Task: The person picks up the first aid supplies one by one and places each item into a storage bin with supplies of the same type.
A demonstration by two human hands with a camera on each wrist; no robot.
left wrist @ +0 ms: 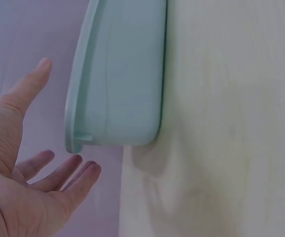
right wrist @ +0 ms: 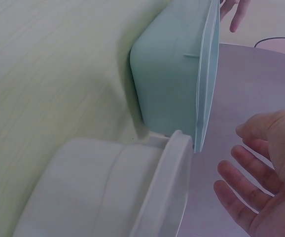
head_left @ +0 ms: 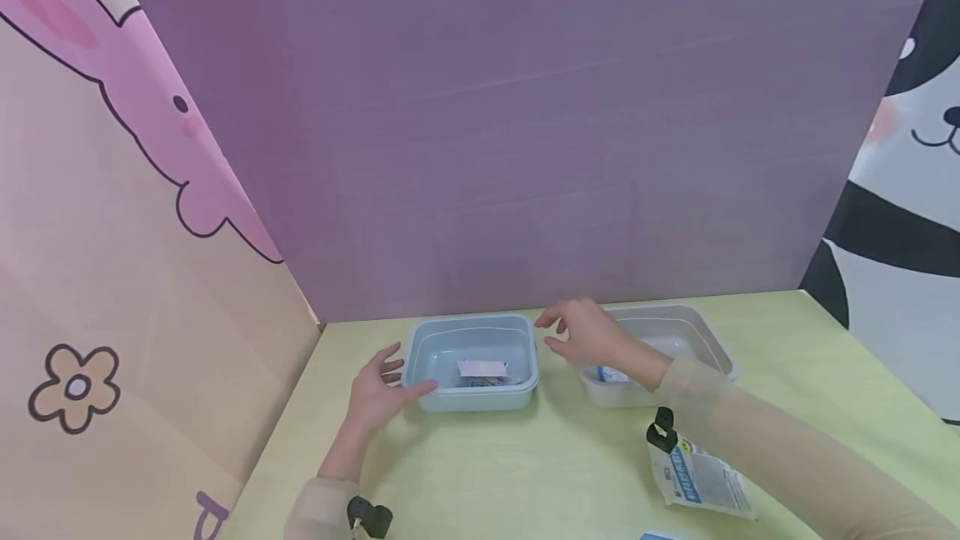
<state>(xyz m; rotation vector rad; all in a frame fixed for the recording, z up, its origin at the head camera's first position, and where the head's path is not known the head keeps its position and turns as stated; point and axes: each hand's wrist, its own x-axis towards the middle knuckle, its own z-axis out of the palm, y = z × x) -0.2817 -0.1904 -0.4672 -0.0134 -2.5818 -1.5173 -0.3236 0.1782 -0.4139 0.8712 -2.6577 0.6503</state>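
Note:
A light blue plastic bin [head_left: 472,401] stands near the back of the table, with a small packet bearing a white label [head_left: 482,368] inside. My left hand [head_left: 378,390] is at the bin's left side, fingers spread and relaxed; in the left wrist view a gap shows between the fingers and the bin's rim [left wrist: 73,118]. My right hand [head_left: 588,332] hovers between the blue bin and a pale grey bin [head_left: 708,336], its fingers loosely bent with nothing in them. In the right wrist view that hand [right wrist: 266,173] is apart from both bins.
Inside the grey bin lies a blue and white packet [head_left: 612,374], partly hidden by the right arm. A white and blue packet [head_left: 701,477] lies on the table [head_left: 525,473] under the right forearm. A blue object [head_left: 656,536] shows at the bottom edge. A purple panel [head_left: 525,148] rises behind.

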